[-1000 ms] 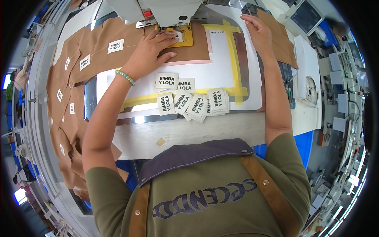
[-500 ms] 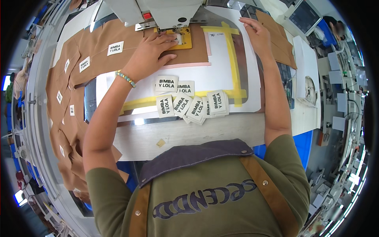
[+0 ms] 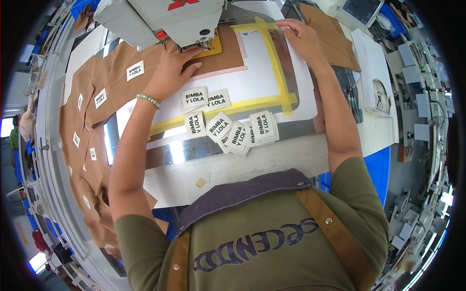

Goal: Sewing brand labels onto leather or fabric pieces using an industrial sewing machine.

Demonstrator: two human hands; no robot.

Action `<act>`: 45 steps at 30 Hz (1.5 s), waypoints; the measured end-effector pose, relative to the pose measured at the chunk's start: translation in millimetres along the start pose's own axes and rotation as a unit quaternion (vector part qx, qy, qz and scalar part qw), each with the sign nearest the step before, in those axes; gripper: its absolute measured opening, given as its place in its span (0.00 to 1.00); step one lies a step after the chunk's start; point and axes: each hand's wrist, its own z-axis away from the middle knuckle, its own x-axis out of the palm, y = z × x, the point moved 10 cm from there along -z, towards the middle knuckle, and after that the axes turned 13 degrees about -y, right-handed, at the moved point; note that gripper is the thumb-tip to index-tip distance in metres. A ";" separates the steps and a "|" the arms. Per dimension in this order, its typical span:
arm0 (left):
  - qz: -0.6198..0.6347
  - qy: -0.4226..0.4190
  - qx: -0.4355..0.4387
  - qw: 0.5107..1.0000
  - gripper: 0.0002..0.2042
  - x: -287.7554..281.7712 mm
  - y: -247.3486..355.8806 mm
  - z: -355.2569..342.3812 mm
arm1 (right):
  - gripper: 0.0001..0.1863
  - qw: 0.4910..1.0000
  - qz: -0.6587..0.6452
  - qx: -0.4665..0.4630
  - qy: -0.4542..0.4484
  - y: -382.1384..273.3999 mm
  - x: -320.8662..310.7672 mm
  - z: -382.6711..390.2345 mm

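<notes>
My left hand [image 3: 175, 68] lies palm down with fingers stretched over brown fabric [image 3: 225, 56] beside a yellow plate [image 3: 217, 44]. The white sewing machine head [image 3: 187, 22] hides part of its fingertips; its thumb is spread apart. At the upper right, my right hand [image 3: 302, 42] has its fingers extended over the edge of a clear template sheet [image 3: 302, 92] edged with yellow tape [image 3: 278, 63]. Nothing shows in that hand. Several white printed labels [image 3: 219, 127] lie overlapped on the sheet's near side, between my forearms.
Brown fabric pieces with white labels [image 3: 135, 71] spread over the left side and hang down. More folded brown fabric [image 3: 332, 39] lies at the far right, near a monitor [image 3: 361, 10]. A white open box [image 3: 376, 80] stands on the right. A small tan scrap [image 3: 201, 183] rests near me.
The view has shifted and tilted. The machine head now covers more of my left fingers and shows more of its top. Both hands stay at about the same places on the work.
</notes>
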 end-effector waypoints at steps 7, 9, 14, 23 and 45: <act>0.034 -0.012 -0.106 0.994 0.33 -11.9 -36.7 19.7 | 0.15 0.995 0.010 -0.096 -0.005 -41.2 9.2 1.4; 0.085 0.020 -0.083 0.993 0.35 -24.2 -34.2 29.7 | 0.16 0.985 0.042 -0.140 -0.088 -75.6 34.0 7.6; 0.052 -0.004 -0.032 0.998 0.36 -20.4 -51.7 43.5 | 0.19 0.951 0.142 -0.176 -0.209 -118.3 94.5 23.9; -0.004 0.064 -0.066 0.996 0.19 -18.6 -45.6 41.9 | 0.20 0.934 0.213 -0.197 -0.207 -134.1 101.6 29.6; -0.186 0.035 0.074 0.979 0.08 -11.9 28.2 122.9 | 0.06 0.916 0.205 -0.295 -0.179 -196.9 93.1 101.5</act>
